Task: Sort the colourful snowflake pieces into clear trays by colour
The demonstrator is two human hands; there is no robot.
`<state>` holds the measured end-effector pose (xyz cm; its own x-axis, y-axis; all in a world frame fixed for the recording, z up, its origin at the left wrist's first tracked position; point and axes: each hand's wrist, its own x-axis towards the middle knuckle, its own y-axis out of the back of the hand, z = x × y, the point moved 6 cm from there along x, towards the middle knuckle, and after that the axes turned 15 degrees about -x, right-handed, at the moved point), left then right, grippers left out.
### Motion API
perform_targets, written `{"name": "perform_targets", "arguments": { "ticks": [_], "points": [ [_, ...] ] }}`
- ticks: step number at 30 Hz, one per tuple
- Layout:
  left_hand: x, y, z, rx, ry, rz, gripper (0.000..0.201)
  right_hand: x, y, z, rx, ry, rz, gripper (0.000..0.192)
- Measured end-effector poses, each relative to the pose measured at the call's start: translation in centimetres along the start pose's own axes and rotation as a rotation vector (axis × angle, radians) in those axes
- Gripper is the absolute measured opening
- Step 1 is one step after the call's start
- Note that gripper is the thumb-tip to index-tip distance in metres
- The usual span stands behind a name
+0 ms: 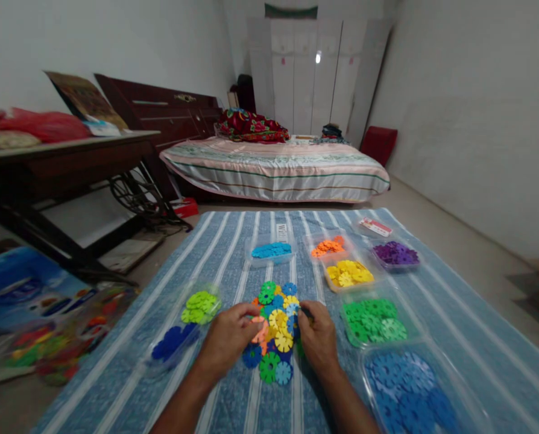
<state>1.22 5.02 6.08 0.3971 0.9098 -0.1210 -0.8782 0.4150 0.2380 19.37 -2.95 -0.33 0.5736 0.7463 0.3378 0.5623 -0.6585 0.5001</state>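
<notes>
A cluster of joined snowflake-shaped plastic pieces (276, 328) in yellow, green, blue and orange lies on the blue striped cloth (233, 247) in front of me. My left hand (228, 342) grips its left side, fingers on an orange piece. At its right side my right hand (317, 337) pinches a blue piece. Both hands rest low over the cloth.
Clear trays of sorted pieces ring the cluster: light green (200, 304), dark blue (172, 342), cyan (272, 250), orange (327, 246), yellow (348, 274), purple (395, 254), green (374, 319), blue (407, 386). A bag of mixed pieces (56, 346) lies left. A bed (274, 169) stands behind.
</notes>
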Motion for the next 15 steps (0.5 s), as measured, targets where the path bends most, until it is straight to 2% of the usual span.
{"name": "perform_targets", "arguments": {
  "ticks": [3, 7, 9, 12, 15],
  "points": [
    [4.0, -3.3, 2.6, -0.117, -0.037, -0.005, 0.019, 0.1, 0.0, 0.0, -0.004, 0.007, 0.01, 0.017],
    [10.0, -8.1, 8.1, -0.34, -0.169, 0.011, 0.018, 0.1, -0.1, 0.0, 0.001, 0.017, 0.01, 0.018],
    [12.1, -9.3, 10.4, -0.332, -0.262, 0.096, 0.022, 0.1, -0.1, 0.1, 0.003, 0.017, 0.014, 0.018],
    [13.2, -9.4, 11.0, -0.208, -0.284, 0.143, 0.021, 0.1, 0.1, 0.0, 0.002, 0.016, 0.021, 0.018],
    [12.1, -8.1, 8.6, -0.094, -0.243, -0.01, 0.013, 0.0, 0.3, -0.3, -0.011, 0.022, 0.016, 0.02]
  ]
}}
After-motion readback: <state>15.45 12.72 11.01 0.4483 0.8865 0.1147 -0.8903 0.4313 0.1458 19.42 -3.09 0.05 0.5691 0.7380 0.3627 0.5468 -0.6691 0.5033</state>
